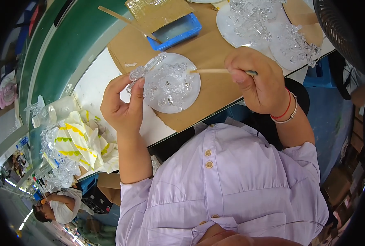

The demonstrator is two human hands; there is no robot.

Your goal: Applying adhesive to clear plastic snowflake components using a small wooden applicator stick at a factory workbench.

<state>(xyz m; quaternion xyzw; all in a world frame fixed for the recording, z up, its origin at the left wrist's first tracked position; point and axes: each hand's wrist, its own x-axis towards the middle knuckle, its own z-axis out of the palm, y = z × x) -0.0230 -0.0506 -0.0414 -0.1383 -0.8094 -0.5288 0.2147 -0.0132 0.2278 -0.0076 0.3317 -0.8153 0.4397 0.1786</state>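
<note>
Between the thumb and fingers of my left hand is a clear plastic piece, at the left edge of a white round plate. Several clear, knobbly plastic pieces lie on that plate. My right hand is closed round a slim wooden brush, held nearly level. Its pale tip points left, over the plate's right side, and its dark end sticks out past my fist. Whether the tip touches a piece, I cannot tell.
A blue tray, partly covered by cardboard, stands beyond the plate with a wooden stick leaning in it. More white plates bear clear pieces at far right. A crumpled patterned bag and plastic bottle lie left.
</note>
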